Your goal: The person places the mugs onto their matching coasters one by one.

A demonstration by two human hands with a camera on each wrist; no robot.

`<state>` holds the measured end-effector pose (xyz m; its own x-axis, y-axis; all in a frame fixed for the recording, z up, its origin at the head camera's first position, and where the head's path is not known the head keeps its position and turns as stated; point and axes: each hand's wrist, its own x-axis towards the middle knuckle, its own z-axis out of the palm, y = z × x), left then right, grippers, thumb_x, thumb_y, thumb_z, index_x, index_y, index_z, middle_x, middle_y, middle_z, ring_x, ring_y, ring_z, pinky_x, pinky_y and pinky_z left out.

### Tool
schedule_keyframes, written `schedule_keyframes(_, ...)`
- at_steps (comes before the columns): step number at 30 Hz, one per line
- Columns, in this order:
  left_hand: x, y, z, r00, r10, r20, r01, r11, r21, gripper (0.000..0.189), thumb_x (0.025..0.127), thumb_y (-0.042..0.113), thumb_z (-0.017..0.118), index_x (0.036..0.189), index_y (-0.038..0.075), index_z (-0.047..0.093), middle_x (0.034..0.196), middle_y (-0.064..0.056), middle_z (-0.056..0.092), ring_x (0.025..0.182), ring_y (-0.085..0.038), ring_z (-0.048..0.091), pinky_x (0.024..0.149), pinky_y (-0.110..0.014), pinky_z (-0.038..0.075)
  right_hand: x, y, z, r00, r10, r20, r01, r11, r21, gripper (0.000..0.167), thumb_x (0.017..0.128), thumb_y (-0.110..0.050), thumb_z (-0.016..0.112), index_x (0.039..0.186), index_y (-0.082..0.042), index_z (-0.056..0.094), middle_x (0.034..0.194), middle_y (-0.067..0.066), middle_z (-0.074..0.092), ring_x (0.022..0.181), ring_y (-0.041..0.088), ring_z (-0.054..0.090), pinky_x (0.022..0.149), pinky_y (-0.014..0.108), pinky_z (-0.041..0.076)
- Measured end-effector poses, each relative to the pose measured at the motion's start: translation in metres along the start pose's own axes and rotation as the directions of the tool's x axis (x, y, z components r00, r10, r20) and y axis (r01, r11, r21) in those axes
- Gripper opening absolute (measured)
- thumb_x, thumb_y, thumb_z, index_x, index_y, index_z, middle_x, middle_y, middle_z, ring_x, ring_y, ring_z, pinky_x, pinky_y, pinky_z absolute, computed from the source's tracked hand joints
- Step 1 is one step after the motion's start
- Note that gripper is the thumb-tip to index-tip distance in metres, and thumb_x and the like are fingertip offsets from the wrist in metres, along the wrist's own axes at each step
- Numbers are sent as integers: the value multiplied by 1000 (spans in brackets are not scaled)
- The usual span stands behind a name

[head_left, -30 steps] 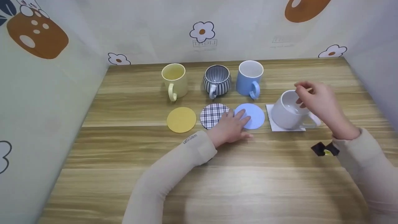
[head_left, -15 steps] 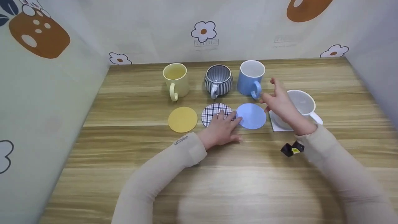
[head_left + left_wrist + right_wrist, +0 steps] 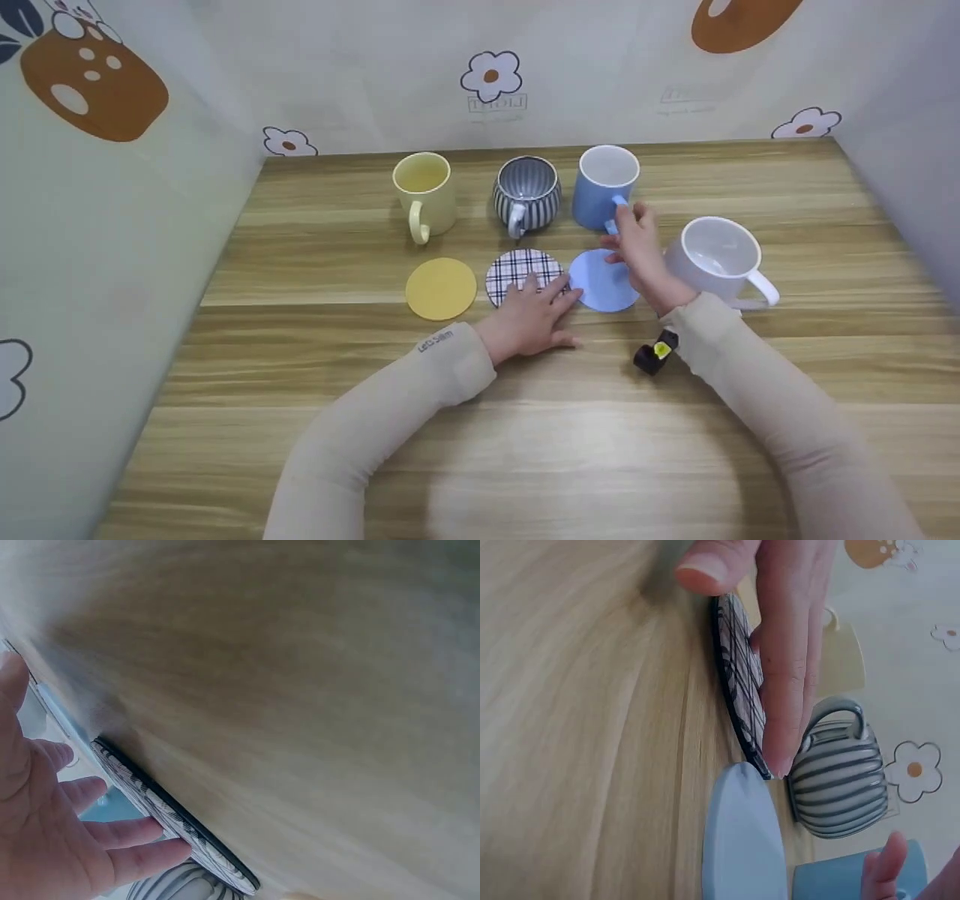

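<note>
My left hand (image 3: 531, 319) lies with spread fingers over the near edge of the round plaid coaster (image 3: 519, 266), and its straight fingers show again in the left wrist view. At the handle of the blue mug (image 3: 594, 204) is my right hand (image 3: 639, 255), its fingers at the handle's side; whether they grip it is unclear. The round blue coaster (image 3: 600, 283) lies in front of that mug, partly under the right hand in the head view. Beside the right forearm a white mug (image 3: 716, 281) stands upright, its square white coaster nearly hidden.
Left along the back row are a striped grey mug (image 3: 526, 199) and a yellow mug (image 3: 427, 199), handles toward me. A round yellow coaster (image 3: 441, 289) lies before the yellow one. Patterned fabric walls (image 3: 360, 82) enclose the wooden table (image 3: 300, 360).
My right hand has moved left from above the white mug to the blue mug's handle. The left hand has shifted slightly left, off the blue coaster. The mugs stay where they were.
</note>
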<state>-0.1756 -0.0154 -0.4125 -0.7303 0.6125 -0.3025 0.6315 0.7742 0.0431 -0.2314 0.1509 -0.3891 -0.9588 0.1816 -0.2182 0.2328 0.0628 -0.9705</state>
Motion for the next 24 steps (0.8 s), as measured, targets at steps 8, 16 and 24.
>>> schedule_keyframes(8,2,1,3,1000,-5,31,3,997,73,76,86,69,28,148,26,15,155,0,9,135,-41,17,103,-55,28,17,10,12,992,43,-117,-31,994,105,15,100,-28,28,90,-17,33,91,8,44,51,5,51,38,15,37)
schedule_keyframes(16,4,3,1,1000,-8,27,6,998,61,75,86,69,28,147,26,20,154,3,11,135,-39,19,101,-53,29,25,14,14,985,147,-92,-133,981,141,21,100,-32,24,92,-15,33,89,3,38,56,10,48,40,16,39)
schedule_keyframes(24,5,2,1,999,-9,35,7,999,42,77,85,70,30,147,26,20,154,6,12,134,-37,21,100,-52,31,30,12,7,986,157,-49,-147,975,167,30,97,-32,35,78,-10,41,72,0,40,51,9,38,44,19,38)
